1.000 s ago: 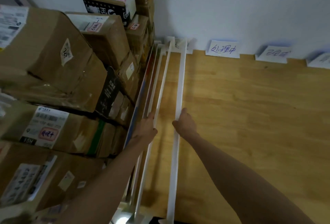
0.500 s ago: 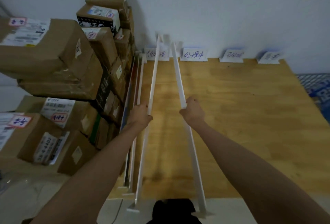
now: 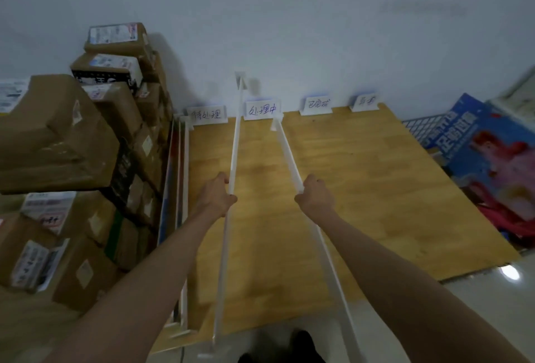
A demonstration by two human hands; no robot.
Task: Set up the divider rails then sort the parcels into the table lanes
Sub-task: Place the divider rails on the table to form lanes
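Two long white divider rails are lifted over the wooden table. My left hand grips the left rail, whose far end rises above the label cards. My right hand grips the right rail, which points at the second label card. More white rails lie along the table's left edge. A pile of brown cardboard parcels with shipping labels stands to the left of the table.
Handwritten white label cards stand along the table's far edge against the wall. A blue printed box and a blue wire rack sit to the right of the table. Pale floor runs in front of the near edge.
Both hands have lifted a rail each off the left-edge stack and carried them rightward, spreading them apart over the table. The view has tilted up and pulled back.
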